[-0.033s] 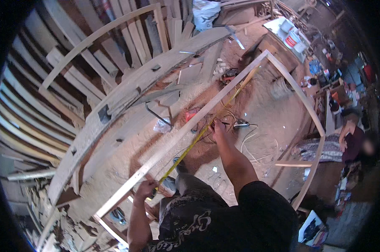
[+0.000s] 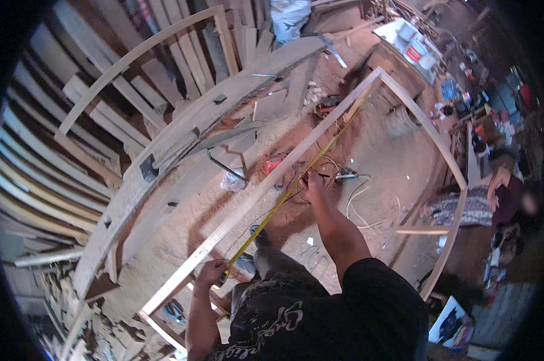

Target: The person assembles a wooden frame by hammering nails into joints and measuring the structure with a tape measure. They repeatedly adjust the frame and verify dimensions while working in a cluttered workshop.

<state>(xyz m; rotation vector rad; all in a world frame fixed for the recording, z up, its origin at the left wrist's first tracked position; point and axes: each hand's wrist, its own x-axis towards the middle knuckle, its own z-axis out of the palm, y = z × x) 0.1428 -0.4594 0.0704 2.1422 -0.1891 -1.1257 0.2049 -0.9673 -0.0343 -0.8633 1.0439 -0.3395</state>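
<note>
My left hand (image 2: 210, 274) is closed around the yellow and black case of a tape measure (image 2: 225, 276), beside the near end of a long pale wooden beam. From the case the yellow tape blade (image 2: 265, 224) runs out diagonally toward the upper right, along the beam's lower side. My right hand (image 2: 312, 184) is closed at the blade's middle, with a thin dark pen (image 2: 324, 175) sticking out of the fingers. The beam belongs to a large wooden frame (image 2: 257, 195) with angled corners. The blade's far end is too fine to make out near the upper corner.
A long curved wooden workpiece (image 2: 194, 120) lies left of the frame, with curved boards (image 2: 49, 198) stacked beyond it. A power tool (image 2: 346, 175) and loose cables lie on the sawdust-covered floor (image 2: 380, 156). At the right, another person (image 2: 494, 195) is near cluttered shelves. White buckets (image 2: 415, 51) stand at upper right.
The whole view has shifted slightly. Both hands keep their places along the beam, and their grips look the same.
</note>
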